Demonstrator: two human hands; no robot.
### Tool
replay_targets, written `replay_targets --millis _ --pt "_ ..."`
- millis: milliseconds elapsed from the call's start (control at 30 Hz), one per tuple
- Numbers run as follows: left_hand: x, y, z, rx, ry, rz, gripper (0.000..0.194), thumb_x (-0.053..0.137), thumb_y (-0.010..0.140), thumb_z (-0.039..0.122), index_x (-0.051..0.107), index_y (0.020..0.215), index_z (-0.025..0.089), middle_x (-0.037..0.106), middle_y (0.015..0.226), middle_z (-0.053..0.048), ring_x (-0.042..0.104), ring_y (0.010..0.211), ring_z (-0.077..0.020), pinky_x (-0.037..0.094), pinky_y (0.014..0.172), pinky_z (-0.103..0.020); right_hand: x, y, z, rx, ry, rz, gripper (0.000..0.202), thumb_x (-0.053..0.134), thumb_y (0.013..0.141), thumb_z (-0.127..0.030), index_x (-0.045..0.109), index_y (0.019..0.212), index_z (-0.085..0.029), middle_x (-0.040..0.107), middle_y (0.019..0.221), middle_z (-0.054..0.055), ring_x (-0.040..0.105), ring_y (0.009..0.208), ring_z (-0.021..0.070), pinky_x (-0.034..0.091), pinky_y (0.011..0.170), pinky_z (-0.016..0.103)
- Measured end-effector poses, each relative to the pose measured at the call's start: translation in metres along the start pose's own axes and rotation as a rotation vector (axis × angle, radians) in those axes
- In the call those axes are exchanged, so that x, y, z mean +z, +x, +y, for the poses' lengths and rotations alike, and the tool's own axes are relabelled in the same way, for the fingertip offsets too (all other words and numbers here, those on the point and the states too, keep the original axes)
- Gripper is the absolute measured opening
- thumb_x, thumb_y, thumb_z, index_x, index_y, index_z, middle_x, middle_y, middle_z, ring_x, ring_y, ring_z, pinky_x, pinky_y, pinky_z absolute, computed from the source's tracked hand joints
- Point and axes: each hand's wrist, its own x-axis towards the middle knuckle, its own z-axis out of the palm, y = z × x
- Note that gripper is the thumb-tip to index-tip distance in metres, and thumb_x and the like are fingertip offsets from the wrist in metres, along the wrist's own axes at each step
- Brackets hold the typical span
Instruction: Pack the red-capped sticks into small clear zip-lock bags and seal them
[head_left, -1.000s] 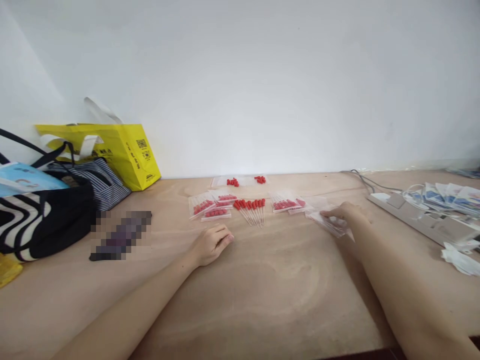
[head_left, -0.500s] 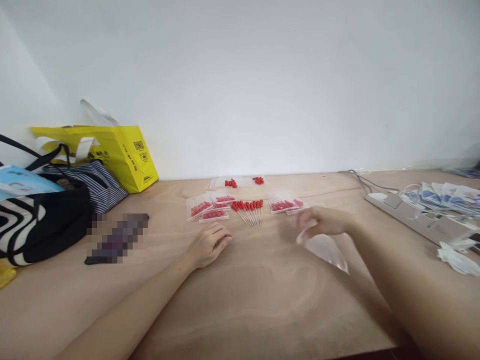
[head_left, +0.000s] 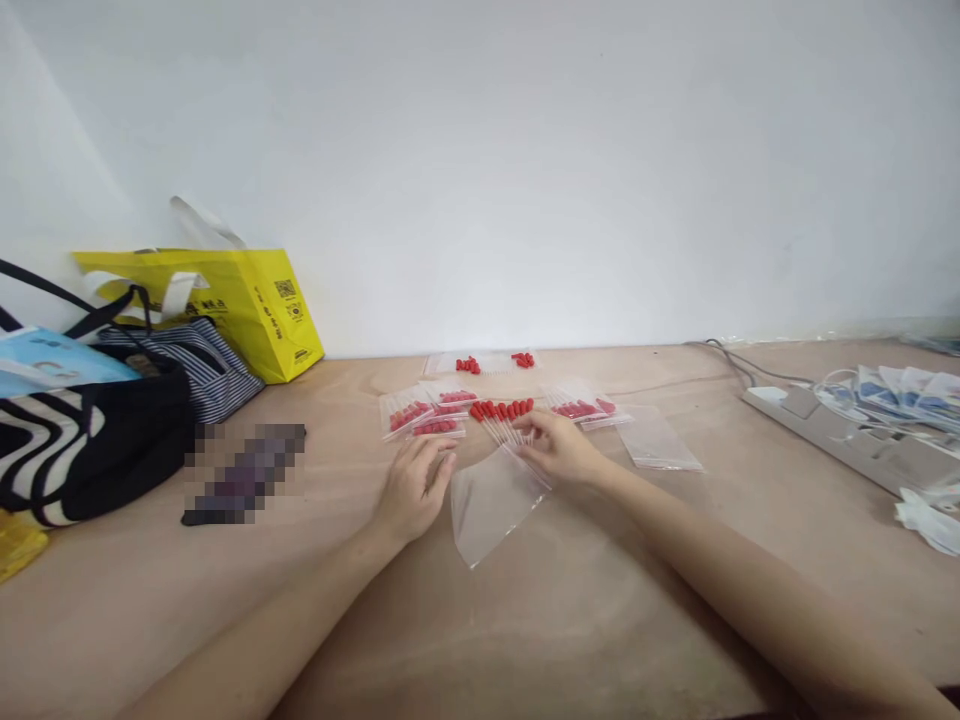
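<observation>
My right hand (head_left: 559, 447) is closed on the top edge of a clear plastic bag (head_left: 495, 505), which hangs flat toward me over the middle of the table. Just left of the bag is my left hand (head_left: 415, 487), holding nothing, thumb apart from its bent fingers. Beyond both hands lies a fan of red-tipped white sticks (head_left: 501, 410), their lower ends partly behind the right hand. Filled bags (head_left: 409, 416) with similar red-tipped sticks lie to the left of the fan. More filled bags (head_left: 574, 404) lie to its right.
A flat clear bag (head_left: 658, 440) rests right of my right hand. Near the wall, red pieces (head_left: 468, 366) lie on clear plastic. Bags, including a yellow one (head_left: 277, 310), stand at left beside a blurred-out dark object (head_left: 247, 475). A power strip (head_left: 817, 435) with cables lies at right.
My right hand has moved left from the right side, bringing a clear bag to the front of the red-tipped sticks. My left hand has shifted only slightly.
</observation>
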Motion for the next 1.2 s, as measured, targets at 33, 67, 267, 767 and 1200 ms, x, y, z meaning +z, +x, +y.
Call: replay_targets --millis 33,67,267,767,1200 --pt "0.0 -0.001 0.009 -0.012 -0.027 0.024 0.022 0.034 0.088 0.021 0.054 0.094 0.017 0.059 0.094 -0.007 0.053 0.093 -0.0209 0.041 0.083 -0.037 -0.005 -0.005 0.008 0.097 0.002 0.049 0.016 0.055 0.071 -0.021 0.059 0.086 -0.016 0.06 0.079 0.005 0.053 0.069 0.0142 0.041 0.064 0.027" --pt "0.0 -0.003 0.018 0.004 -0.045 0.017 0.023 0.033 0.088 0.021 0.054 0.096 0.017 0.058 0.098 -0.007 0.052 0.097 -0.0209 0.04 0.085 -0.037 -0.008 -0.011 0.014 0.18 0.004 0.073 0.011 0.054 0.072 -0.022 0.06 0.079 -0.016 0.061 0.073 0.003 0.052 0.063 0.0131 0.041 0.06 0.026" --pt "0.014 -0.017 0.035 -0.041 0.059 -0.434 0.043 0.038 0.087 0.037 0.04 0.125 0.017 0.034 0.135 -0.013 0.032 0.123 -0.0272 0.033 0.097 -0.044 -0.004 -0.035 0.023 0.385 0.113 0.008 0.024 0.056 0.07 -0.039 0.062 0.069 -0.016 0.061 0.063 0.001 0.05 0.054 0.0115 0.037 0.051 0.023" --pt "-0.007 0.006 -0.007 0.053 -0.131 -0.86 0.048 0.052 0.081 0.037 0.042 0.125 0.024 0.036 0.136 -0.005 0.026 0.127 -0.0226 0.013 0.105 -0.046 0.018 -0.045 -0.003 0.308 0.177 0.019 0.022 0.068 0.059 -0.037 0.06 0.062 -0.017 0.057 0.066 0.0 0.049 0.058 0.0105 0.039 0.055 0.023" --pt "0.006 -0.01 0.017 -0.034 -0.024 -0.723 0.047 0.045 0.084 0.043 0.04 0.123 0.018 0.034 0.136 -0.01 0.024 0.127 -0.0238 0.018 0.105 -0.045 0.0 -0.047 -0.004 -0.419 0.07 -0.306 0.047 0.059 0.068 -0.052 0.065 0.093 -0.013 0.061 0.093 0.012 0.053 0.092 0.021 0.041 0.083 0.035"
